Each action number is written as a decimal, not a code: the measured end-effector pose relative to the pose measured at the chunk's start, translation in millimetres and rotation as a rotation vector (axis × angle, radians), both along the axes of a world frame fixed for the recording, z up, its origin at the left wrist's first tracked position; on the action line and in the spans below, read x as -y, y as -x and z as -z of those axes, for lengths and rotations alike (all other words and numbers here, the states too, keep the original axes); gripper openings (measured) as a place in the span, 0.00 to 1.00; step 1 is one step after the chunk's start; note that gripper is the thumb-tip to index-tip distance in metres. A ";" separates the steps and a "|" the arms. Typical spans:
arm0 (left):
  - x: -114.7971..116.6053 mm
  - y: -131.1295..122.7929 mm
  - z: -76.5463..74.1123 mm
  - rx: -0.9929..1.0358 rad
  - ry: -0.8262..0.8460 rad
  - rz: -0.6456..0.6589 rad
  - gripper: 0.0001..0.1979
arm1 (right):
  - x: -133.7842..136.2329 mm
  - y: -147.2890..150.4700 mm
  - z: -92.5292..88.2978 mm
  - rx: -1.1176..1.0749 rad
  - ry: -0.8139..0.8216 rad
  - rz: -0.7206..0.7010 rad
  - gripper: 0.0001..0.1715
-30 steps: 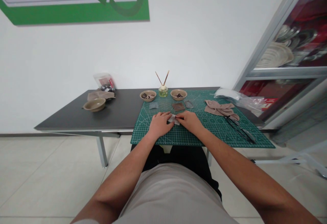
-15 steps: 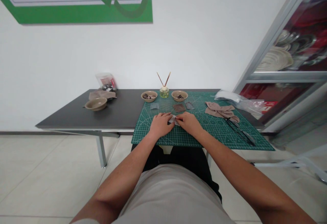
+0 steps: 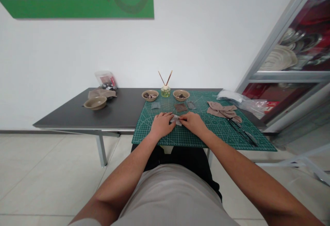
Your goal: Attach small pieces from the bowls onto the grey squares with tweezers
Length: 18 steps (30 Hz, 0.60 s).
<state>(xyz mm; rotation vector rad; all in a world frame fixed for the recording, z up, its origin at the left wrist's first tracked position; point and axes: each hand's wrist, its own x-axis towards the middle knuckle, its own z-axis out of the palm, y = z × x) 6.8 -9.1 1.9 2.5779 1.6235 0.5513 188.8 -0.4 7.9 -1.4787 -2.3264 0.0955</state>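
Between my hands, low over the green cutting mat (image 3: 152,135), is a small pale grey piece of cloth or thin sheet (image 3: 176,119); its exact kind is hard to make out. My left hand (image 3: 162,124) pinches its left side with fingers closed. My right hand (image 3: 193,121) grips the right edge between thumb and fingertips. Just beyond my hands lie a brown square patch (image 3: 180,107), a grey patch (image 3: 191,105) and another pale grey patch (image 3: 155,105), all flat on the mat.
Two small bowls (image 3: 150,95) (image 3: 181,95) hold dark bits, with a reed diffuser (image 3: 165,91) between them. On the right lie brown cloth (image 3: 223,109), black-handled tongs or scissors (image 3: 242,132) and plastic bags (image 3: 241,100). Another bowl (image 3: 95,103) and a clear container (image 3: 106,79) stand left.
My right hand has shifted slightly right, and more of the pale grey piece shows between my hands. My left hand keeps its hold. The camera view has tilted slightly.
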 end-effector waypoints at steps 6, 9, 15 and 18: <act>-0.6 -0.9 -0.1 -0.006 0.015 -0.007 0.20 | -1.8 7.4 0.4 0.021 -0.020 0.018 0.12; -1.7 0.0 2.3 0.005 -0.005 0.004 0.20 | -0.4 6.1 2.2 0.006 -0.001 -0.029 0.12; -3.9 0.8 6.6 0.033 -0.031 0.020 0.20 | -6.5 6.3 1.6 0.029 -0.018 0.041 0.12; -3.4 0.9 6.6 0.049 -0.035 0.012 0.20 | -4.9 13.3 4.4 0.026 -0.051 -0.008 0.13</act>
